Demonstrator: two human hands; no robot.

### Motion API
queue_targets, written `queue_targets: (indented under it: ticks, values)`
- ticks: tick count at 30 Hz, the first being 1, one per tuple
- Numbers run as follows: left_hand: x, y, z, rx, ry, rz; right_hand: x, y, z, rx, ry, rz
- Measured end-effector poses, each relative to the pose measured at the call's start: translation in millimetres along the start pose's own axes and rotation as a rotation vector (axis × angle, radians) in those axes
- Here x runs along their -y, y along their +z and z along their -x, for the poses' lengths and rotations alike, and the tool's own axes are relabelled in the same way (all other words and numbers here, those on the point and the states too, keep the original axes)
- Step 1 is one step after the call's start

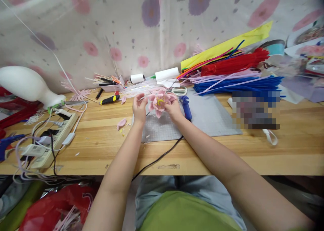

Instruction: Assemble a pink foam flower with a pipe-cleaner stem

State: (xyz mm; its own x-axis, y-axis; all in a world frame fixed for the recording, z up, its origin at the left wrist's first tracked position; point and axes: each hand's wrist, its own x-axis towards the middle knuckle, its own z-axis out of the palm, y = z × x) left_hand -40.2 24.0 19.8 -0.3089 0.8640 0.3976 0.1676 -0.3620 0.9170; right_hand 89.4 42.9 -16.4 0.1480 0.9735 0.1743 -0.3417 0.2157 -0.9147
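A pink artificial flower [153, 107] with a yellow centre is held up over the grey cutting mat [215, 118]. My right hand [174, 109] is closed on its right side, with the thumb against the petals. At the flower's left edge is my left hand [140, 107], fingers curled toward the thumb; what they pinch, if anything, I cannot make out. Just right of my right hand, a blue glue gun [186, 108] lies on the mat. Its black cord [162, 155] runs to the table's front edge. A loose pink petal [122, 123] rests left of the mat.
Blue pipe cleaners [238, 85] and red ones [233, 64] are piled at the back right. On the left stand a white foam head [27, 86] and a power strip [57, 140] with tangled cables. A yellow-black utility knife [109, 99] lies behind my left hand.
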Motion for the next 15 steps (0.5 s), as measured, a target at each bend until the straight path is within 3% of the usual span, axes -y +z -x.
queue_targets:
  ticks: [2, 5, 7, 9, 15]
  values:
    - [4, 2.6, 15, -0.208, 0.204, -0.167, -2, 1, 0, -0.069, -0.044, -0.009]
    - [9, 4.8, 32, -0.185, 0.458, -0.446, -2, 3, 2, -0.094, -0.070, -0.031]
    - [12, 4.7, 37, -0.144, 0.530, -0.545, 0, 4, 4, -0.086, -0.070, -0.034]
    - [15, 4.1, 38, -0.155, 0.517, -0.577, 1, 5, 6, -0.087, -0.076, -0.015]
    - [16, 5.8, 41, -0.253, 0.303, -0.559, -5, 12, 11, -0.062, -0.074, -0.001]
